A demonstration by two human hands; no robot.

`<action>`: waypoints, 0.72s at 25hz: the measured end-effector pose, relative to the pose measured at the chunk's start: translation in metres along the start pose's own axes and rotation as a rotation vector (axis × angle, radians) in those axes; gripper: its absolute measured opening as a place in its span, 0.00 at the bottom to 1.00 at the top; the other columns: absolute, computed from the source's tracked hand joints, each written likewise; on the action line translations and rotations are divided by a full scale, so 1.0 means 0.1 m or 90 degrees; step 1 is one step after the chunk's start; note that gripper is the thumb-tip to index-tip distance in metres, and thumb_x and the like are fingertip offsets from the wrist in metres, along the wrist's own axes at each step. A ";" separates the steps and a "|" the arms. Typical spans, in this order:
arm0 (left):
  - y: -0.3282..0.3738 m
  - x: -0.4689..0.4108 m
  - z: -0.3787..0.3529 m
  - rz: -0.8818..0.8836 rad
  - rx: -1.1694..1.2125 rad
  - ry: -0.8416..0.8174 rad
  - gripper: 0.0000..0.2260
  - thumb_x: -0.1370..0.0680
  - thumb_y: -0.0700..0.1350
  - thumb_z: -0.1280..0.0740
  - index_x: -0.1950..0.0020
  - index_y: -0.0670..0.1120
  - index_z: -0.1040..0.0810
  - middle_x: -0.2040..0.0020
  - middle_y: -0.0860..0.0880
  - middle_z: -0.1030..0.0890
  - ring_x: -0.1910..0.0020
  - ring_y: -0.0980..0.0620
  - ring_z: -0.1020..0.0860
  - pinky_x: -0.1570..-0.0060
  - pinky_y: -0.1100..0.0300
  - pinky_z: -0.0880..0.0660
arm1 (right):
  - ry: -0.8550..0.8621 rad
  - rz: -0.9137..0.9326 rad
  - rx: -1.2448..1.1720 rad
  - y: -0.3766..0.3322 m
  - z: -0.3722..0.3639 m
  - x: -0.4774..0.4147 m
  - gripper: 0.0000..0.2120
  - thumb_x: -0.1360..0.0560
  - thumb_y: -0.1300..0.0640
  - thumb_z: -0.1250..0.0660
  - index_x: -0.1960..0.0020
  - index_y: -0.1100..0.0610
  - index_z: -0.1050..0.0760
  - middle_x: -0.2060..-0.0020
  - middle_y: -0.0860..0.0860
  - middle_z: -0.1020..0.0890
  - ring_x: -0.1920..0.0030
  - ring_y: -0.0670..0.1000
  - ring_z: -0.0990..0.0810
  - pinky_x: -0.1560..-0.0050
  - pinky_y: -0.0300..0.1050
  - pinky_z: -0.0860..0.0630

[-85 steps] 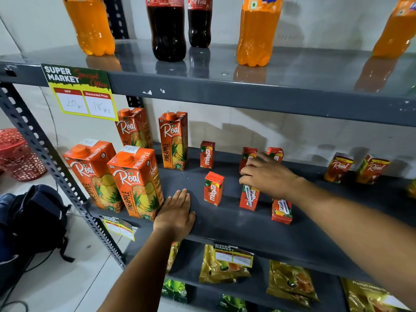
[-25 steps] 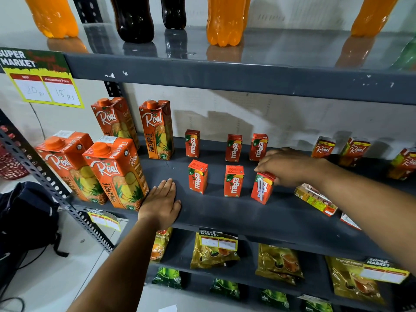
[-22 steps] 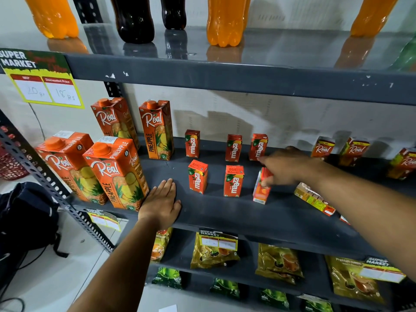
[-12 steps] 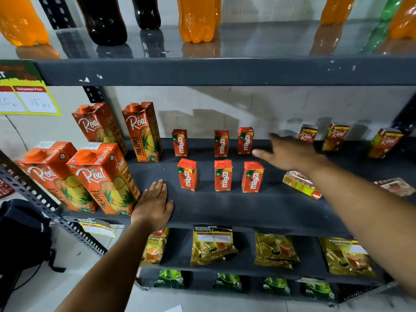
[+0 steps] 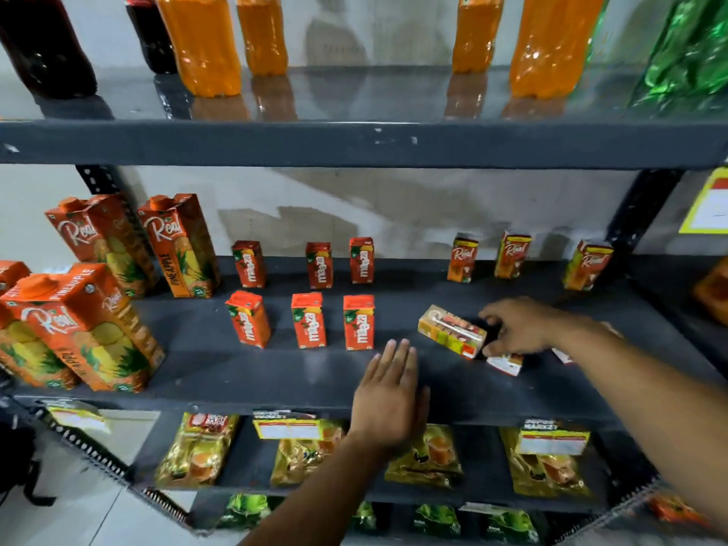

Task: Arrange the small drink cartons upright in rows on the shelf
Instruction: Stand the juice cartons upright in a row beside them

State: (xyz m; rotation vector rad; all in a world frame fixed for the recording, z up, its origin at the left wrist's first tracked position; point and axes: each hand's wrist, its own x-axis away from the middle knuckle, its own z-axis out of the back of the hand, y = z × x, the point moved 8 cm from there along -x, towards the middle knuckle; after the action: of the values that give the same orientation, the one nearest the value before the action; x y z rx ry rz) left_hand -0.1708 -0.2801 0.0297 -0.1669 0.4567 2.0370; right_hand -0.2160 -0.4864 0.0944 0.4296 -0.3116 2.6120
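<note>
Six small red Maaza cartons stand upright in two rows of three on the grey middle shelf [image 5: 244, 372]; the front-row right one [image 5: 358, 323] is nearest my hands. Three small Real cartons [image 5: 512, 254] stand upright along the back right. A multicoloured small carton [image 5: 449, 332] lies on its side with its straw up. My right hand [image 5: 520, 328] grips that carton's right end between thumb and fingers. Another carton [image 5: 506, 364] lies flat just below that hand, and one more [image 5: 563, 354] is partly hidden behind my wrist. My left hand [image 5: 390, 392] rests palm down on the shelf's front edge, holding nothing.
Several tall Real pineapple cartons [image 5: 86, 329] stand at the shelf's left end. Soda bottles [image 5: 205, 45] line the shelf above. Golden snack pouches [image 5: 197, 451] with price tags fill the shelf below. A black upright post [image 5: 638, 214] stands at the back right.
The view has shifted right. My left hand slid right along the shelf's front edge. My right hand left the upright Maaza carton and closed on the lying multicoloured carton.
</note>
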 end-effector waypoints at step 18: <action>0.03 -0.36 -0.49 0.123 -0.078 -0.209 0.29 0.18 0.56 0.54 0.21 0.41 0.53 0.19 0.43 0.53 0.21 0.46 0.56 0.24 0.53 0.58 | 0.292 0.412 0.569 -0.78 0.46 -0.13 0.14 0.31 0.59 0.31 0.46 0.52 0.22 0.48 0.51 0.21 0.40 0.58 0.27 0.32 0.61 0.39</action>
State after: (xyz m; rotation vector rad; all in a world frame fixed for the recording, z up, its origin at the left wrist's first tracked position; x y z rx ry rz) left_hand -0.1596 -0.3300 -0.0032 0.1432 0.1467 2.2305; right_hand -0.1560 -0.4374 0.1434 -0.0389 1.0689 3.2434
